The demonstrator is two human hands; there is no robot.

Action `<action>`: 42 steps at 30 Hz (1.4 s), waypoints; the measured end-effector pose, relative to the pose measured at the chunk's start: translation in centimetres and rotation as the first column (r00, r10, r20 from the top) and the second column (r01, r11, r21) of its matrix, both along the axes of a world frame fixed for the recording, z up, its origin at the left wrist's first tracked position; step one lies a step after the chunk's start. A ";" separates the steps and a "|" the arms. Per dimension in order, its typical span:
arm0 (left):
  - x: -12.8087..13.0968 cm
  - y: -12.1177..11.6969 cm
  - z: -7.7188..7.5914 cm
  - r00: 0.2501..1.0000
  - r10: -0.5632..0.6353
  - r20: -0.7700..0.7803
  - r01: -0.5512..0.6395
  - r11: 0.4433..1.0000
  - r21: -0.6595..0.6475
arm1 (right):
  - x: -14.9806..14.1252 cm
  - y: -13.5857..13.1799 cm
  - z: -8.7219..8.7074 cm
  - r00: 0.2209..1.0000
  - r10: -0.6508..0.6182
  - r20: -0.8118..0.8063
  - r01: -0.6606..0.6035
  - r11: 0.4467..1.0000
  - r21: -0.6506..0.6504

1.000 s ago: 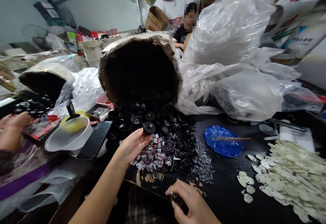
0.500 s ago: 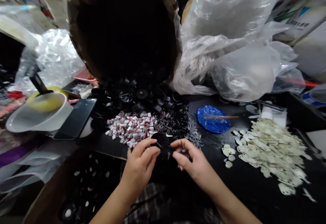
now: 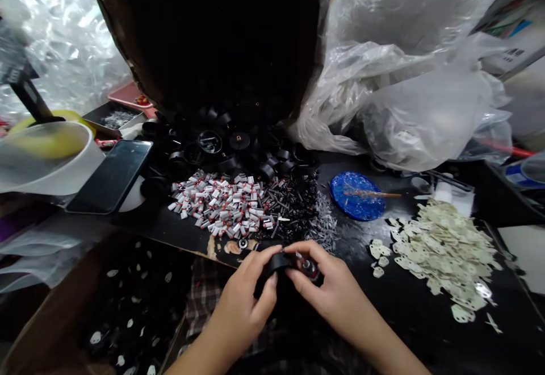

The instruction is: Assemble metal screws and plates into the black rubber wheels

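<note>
My left hand (image 3: 247, 301) and my right hand (image 3: 326, 290) meet at the near edge of the black table (image 3: 426, 318). Both pinch a small round black cap (image 3: 277, 262) between thumbs and fingers. The right fingers also cover a small shiny part (image 3: 307, 267) beside the cap. Just beyond the hands lies a heap of small white and red pieces (image 3: 221, 207), with black springs (image 3: 293, 204) and grey pins (image 3: 323, 224) to its right. More black caps (image 3: 230, 148) spill from a big brown sack (image 3: 204, 40).
A blue disc (image 3: 357, 196) with a stick lies right of the pins. Cream flat pieces (image 3: 443, 250) are piled at right. A phone (image 3: 110, 176) and a white bowl (image 3: 46, 159) sit left. Clear plastic bags (image 3: 417, 79) rise behind. A box of black parts (image 3: 114, 312) stands lower left.
My left hand picked a black cap from the spill and brought it near. Both hands now hold it together closer to me. The view has tilted downward.
</note>
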State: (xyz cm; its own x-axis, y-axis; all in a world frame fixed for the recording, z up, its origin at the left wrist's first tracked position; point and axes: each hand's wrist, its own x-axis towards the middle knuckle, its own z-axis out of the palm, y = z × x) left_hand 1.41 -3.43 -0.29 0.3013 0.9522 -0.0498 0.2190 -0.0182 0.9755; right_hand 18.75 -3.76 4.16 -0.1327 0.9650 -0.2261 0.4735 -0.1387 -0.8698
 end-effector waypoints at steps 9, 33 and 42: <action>-0.6 0.1 -0.5 0.793 0.499 0.350 -0.339 0.838 -0.428 | -1.4 2.5 -0.3 0.957 0.068 0.282 -0.134 0.965 0.223; 1.3 2.3 0.1 0.661 0.554 0.506 -0.222 0.789 -0.573 | -0.8 6.7 -0.4 0.757 -0.021 0.653 -0.241 0.920 0.309; 2.4 4.0 0.2 0.557 0.571 0.603 -0.161 0.786 -0.596 | -1.0 9.1 -0.1 0.716 -0.037 0.697 -0.228 0.931 0.284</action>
State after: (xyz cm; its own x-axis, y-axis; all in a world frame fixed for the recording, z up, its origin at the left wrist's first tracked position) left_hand 3.80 0.57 -0.07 0.0551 0.9092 -0.4126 -0.6700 0.3401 0.6599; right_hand 17.74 5.32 4.11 -0.1662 0.9856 0.0322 0.9444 0.1685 -0.2824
